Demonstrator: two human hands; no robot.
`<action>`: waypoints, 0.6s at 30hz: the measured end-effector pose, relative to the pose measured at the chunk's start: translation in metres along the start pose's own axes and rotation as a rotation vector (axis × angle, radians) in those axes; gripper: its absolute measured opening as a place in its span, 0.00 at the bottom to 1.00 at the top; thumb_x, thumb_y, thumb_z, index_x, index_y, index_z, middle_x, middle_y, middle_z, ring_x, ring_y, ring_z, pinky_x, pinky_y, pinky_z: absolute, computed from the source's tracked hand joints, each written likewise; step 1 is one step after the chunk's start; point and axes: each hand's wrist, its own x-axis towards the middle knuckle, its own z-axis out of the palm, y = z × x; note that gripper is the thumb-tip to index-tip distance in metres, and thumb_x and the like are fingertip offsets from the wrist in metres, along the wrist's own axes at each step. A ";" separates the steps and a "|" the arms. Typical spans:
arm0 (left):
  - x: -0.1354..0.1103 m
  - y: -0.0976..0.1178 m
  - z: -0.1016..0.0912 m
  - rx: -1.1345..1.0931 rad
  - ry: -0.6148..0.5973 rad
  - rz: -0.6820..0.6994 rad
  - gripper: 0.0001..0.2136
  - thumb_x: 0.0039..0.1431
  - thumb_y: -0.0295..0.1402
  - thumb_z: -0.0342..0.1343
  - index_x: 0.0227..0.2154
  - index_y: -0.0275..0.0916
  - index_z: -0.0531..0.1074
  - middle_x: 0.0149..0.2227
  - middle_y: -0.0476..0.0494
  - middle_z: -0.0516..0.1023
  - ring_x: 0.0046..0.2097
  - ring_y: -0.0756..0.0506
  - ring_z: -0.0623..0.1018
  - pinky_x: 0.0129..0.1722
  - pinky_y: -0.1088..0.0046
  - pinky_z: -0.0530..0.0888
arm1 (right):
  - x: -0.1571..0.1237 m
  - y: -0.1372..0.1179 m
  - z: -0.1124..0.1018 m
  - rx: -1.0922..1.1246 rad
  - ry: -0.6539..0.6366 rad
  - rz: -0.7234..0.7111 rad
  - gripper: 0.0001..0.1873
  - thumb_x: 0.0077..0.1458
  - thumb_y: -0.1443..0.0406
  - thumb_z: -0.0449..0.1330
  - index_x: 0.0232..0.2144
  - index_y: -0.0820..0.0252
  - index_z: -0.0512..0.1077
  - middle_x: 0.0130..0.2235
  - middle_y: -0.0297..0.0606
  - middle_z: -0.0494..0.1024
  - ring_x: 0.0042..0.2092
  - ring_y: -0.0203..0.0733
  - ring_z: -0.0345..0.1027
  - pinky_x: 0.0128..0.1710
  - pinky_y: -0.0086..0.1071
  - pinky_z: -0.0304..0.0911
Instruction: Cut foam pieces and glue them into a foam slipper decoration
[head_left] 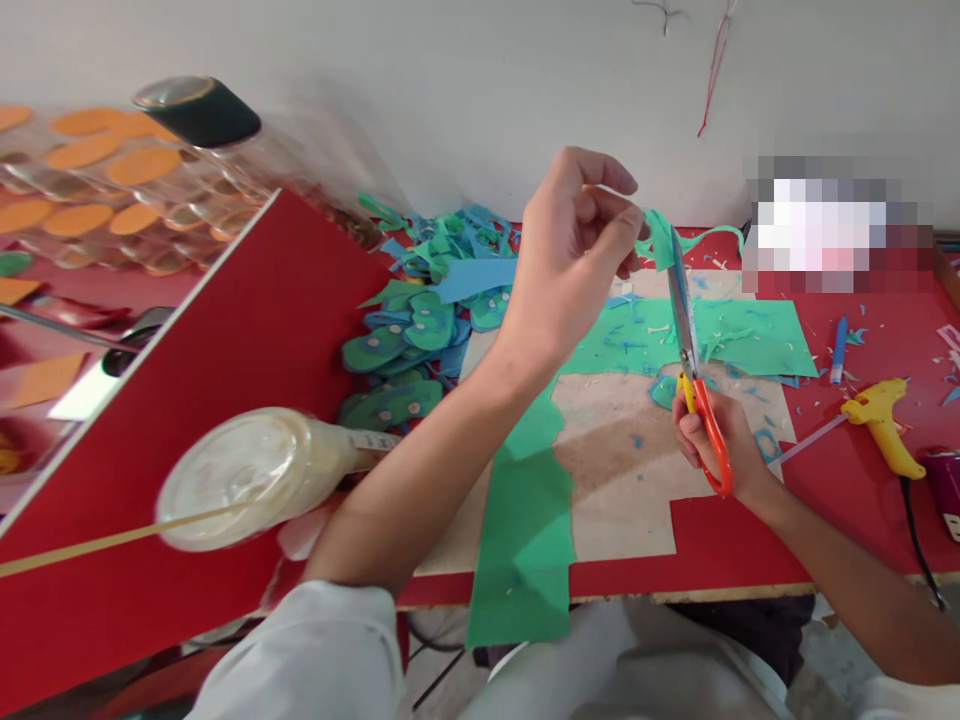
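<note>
My left hand (566,250) is raised over the table, its thumb and fingers pinching a small green foam piece (661,243). My right hand (720,440) grips scissors (684,310) by their orange and yellow handles. The blades point upward, and their tips meet the green foam piece. A thin green strip (720,233) curls away to the right behind the blades. Below lie green foam sheets (525,520) and a beige board (615,450) strewn with scraps. A small green-blue cutout (663,392) sits close to my right hand.
Green-blue foam shapes (394,345) and scraps (457,240) are piled at the left. A clear lidded cup (240,475) with a straw stands beside a slanted red panel (225,370). At the right lie a yellow glue gun (885,420) and a blue pen (839,350).
</note>
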 end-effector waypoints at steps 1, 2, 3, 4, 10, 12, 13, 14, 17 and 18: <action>0.001 -0.002 -0.001 -0.011 0.001 0.013 0.15 0.63 0.44 0.70 0.35 0.48 0.68 0.28 0.51 0.70 0.27 0.48 0.69 0.25 0.65 0.68 | 0.000 0.000 0.000 -0.003 0.005 -0.007 0.39 0.51 0.26 0.66 0.29 0.53 0.65 0.18 0.23 0.61 0.16 0.31 0.51 0.15 0.29 0.46; 0.001 -0.004 -0.001 -0.011 -0.003 0.017 0.18 0.63 0.48 0.70 0.33 0.47 0.67 0.26 0.51 0.68 0.25 0.49 0.67 0.23 0.66 0.66 | 0.000 0.001 0.000 0.000 0.008 -0.011 0.39 0.51 0.26 0.66 0.29 0.52 0.65 0.18 0.23 0.61 0.16 0.31 0.51 0.15 0.29 0.46; 0.001 -0.004 -0.002 0.005 -0.015 0.005 0.19 0.64 0.50 0.69 0.31 0.47 0.66 0.25 0.52 0.66 0.25 0.49 0.64 0.23 0.66 0.64 | 0.000 0.002 0.000 0.009 0.009 -0.012 0.39 0.51 0.26 0.66 0.29 0.52 0.65 0.18 0.23 0.61 0.16 0.31 0.51 0.15 0.29 0.46; 0.001 -0.003 -0.002 0.038 -0.036 -0.026 0.20 0.65 0.51 0.68 0.30 0.46 0.66 0.25 0.51 0.64 0.25 0.49 0.63 0.22 0.66 0.63 | 0.001 0.003 -0.001 0.022 0.009 -0.012 0.39 0.50 0.26 0.65 0.29 0.52 0.65 0.18 0.22 0.61 0.16 0.31 0.51 0.15 0.29 0.47; -0.006 0.014 0.002 0.179 -0.124 -0.153 0.13 0.65 0.38 0.66 0.28 0.44 0.68 0.23 0.51 0.61 0.27 0.48 0.67 0.25 0.68 0.64 | 0.001 0.009 -0.003 0.002 0.017 -0.040 0.40 0.53 0.25 0.63 0.30 0.53 0.66 0.20 0.23 0.61 0.18 0.31 0.51 0.16 0.30 0.46; -0.006 0.015 0.003 0.183 -0.117 -0.145 0.12 0.62 0.34 0.66 0.28 0.44 0.68 0.23 0.52 0.60 0.27 0.48 0.66 0.25 0.69 0.65 | 0.000 0.011 -0.004 -0.016 0.014 -0.056 0.40 0.54 0.25 0.62 0.31 0.53 0.66 0.20 0.24 0.62 0.19 0.31 0.50 0.17 0.30 0.45; -0.006 0.014 0.003 0.185 -0.110 -0.139 0.12 0.61 0.33 0.66 0.27 0.44 0.68 0.23 0.53 0.59 0.26 0.49 0.66 0.24 0.70 0.65 | 0.000 0.011 -0.005 -0.023 0.006 -0.066 0.40 0.55 0.25 0.61 0.31 0.53 0.66 0.21 0.24 0.62 0.20 0.31 0.50 0.17 0.30 0.46; -0.006 0.013 0.003 0.187 -0.101 -0.133 0.12 0.61 0.32 0.66 0.27 0.44 0.68 0.23 0.53 0.59 0.26 0.49 0.66 0.24 0.70 0.65 | 0.000 0.012 -0.005 -0.026 -0.006 -0.076 0.39 0.56 0.25 0.60 0.31 0.53 0.65 0.21 0.24 0.61 0.20 0.32 0.50 0.17 0.30 0.46; -0.006 0.010 0.004 0.190 -0.071 -0.122 0.11 0.62 0.31 0.65 0.28 0.44 0.68 0.23 0.54 0.60 0.26 0.49 0.66 0.24 0.71 0.67 | 0.001 0.015 -0.003 -0.009 -0.053 -0.090 0.41 0.55 0.23 0.58 0.34 0.53 0.65 0.22 0.23 0.59 0.22 0.33 0.51 0.19 0.31 0.49; -0.006 0.009 0.004 0.190 -0.062 -0.120 0.11 0.62 0.31 0.65 0.28 0.44 0.68 0.22 0.54 0.61 0.26 0.49 0.67 0.25 0.71 0.68 | 0.001 0.016 -0.002 0.000 -0.066 -0.090 0.42 0.54 0.22 0.58 0.35 0.53 0.65 0.22 0.23 0.58 0.22 0.33 0.51 0.19 0.31 0.50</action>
